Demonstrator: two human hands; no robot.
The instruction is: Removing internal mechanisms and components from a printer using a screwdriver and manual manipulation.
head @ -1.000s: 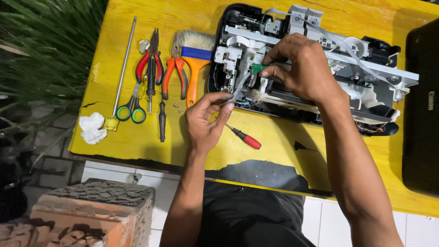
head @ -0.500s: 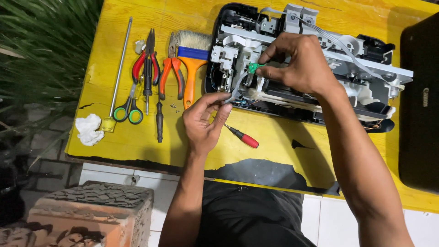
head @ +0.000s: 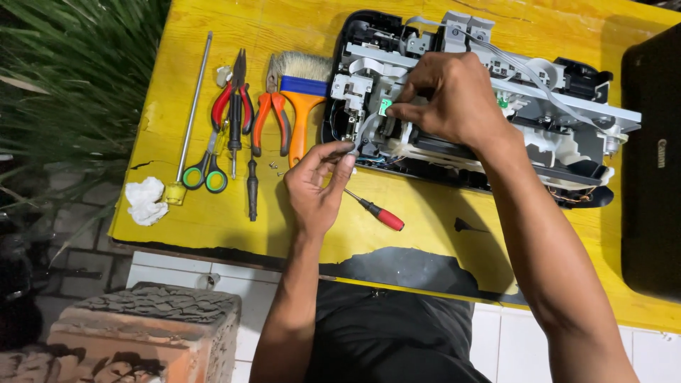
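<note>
An opened printer chassis lies on a yellow table. My left hand pinches a flat grey ribbon cable at the chassis's left end. My right hand rests on the mechanism, with its fingertips pinching a small green part. Just below my left hand, a red-handled screwdriver lies on the table.
Left of the chassis lie an orange-handled brush, orange pliers, red pliers, green scissors, a metal rod, loose screws and a crumpled tissue. A black device stands at right. Bricks sit below.
Both hands keep nearly the same hold; the view has shifted slightly and my left fingers have drawn the ribbon cable a little closer to the chassis.
</note>
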